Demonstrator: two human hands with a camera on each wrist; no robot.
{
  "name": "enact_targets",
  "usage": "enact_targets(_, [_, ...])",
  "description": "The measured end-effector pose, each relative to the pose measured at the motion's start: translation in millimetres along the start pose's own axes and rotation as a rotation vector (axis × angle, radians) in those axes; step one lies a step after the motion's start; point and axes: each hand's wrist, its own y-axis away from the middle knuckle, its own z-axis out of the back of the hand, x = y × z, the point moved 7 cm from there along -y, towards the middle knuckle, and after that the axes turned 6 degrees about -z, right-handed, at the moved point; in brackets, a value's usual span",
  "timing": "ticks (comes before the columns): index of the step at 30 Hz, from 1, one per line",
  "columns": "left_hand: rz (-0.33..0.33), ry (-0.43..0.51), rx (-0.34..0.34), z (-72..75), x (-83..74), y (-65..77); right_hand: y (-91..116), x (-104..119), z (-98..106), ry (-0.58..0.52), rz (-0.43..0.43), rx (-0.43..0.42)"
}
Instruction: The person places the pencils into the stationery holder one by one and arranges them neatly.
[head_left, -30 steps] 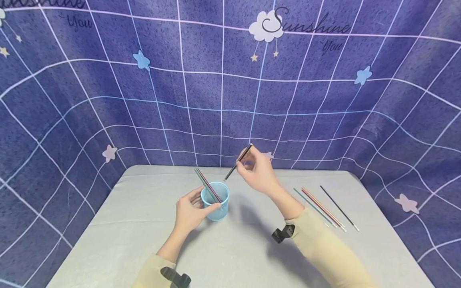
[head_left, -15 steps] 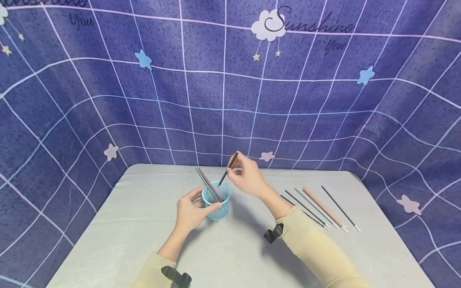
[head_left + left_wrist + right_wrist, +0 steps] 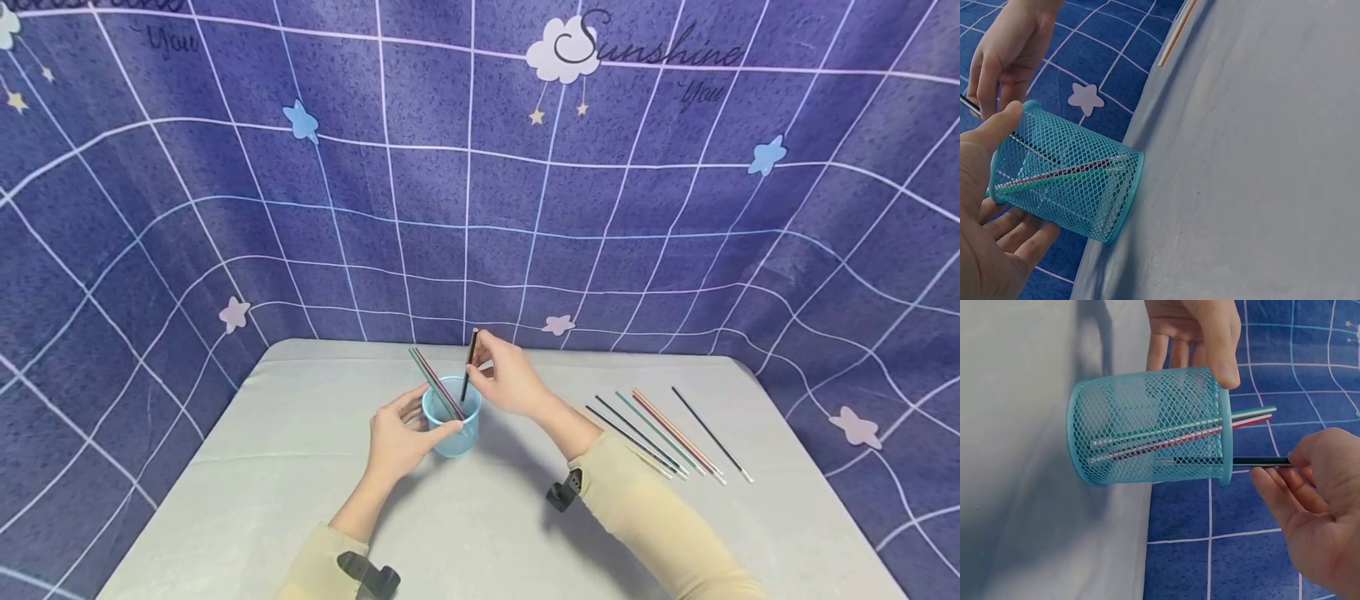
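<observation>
From my remote station I see the right hand (image 3: 512, 379) pinching a steeply slanted black pencil (image 3: 465, 385), lower end inside the blue mesh cup (image 3: 455, 440) on that hand's left, which the left hand (image 3: 400, 440) grips.

Table (image 3: 285, 433): pale grey, faintly creased, extends under both hands; far corners rounded. Curtain (image 3: 352, 79) beyond the left hand (image 3: 401, 437) and right hand (image 3: 506, 379): blue-violet, dark-flecked, gridded in white and light blue lines; also flanks the table, left of the left hand and right of the right hand. Prints: cloud (image 3: 551, 54) high above the right hand, yellow stars (image 3: 536, 117) hanging beneath, lettering (image 3: 663, 54) "Sunshine You" alongside. Blue star (image 3: 301, 122) up and left of the left hand. Pink star (image 3: 558, 324) just beyond the right hand. Light: soft; blurred shadow (image 3: 517, 446) nearer than the right hand.
</observation>
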Motion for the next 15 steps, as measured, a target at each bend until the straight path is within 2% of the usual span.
enact_targets(6, [-0.002,0.005,0.005,1.0,-1.5,0.7,-0.2,4.7,-9.4,0.073,0.055,0.017])
enact_targets(11, [0.006,0.011,0.003,0.8,-0.4,0.1,0.6,12.3,-12.9,0.120,0.111,0.001])
enact_targets(15, [0.008,0.006,0.002,0.6,0.5,0.0,0.7,15.6,-16.0,0.173,0.125,-0.021])
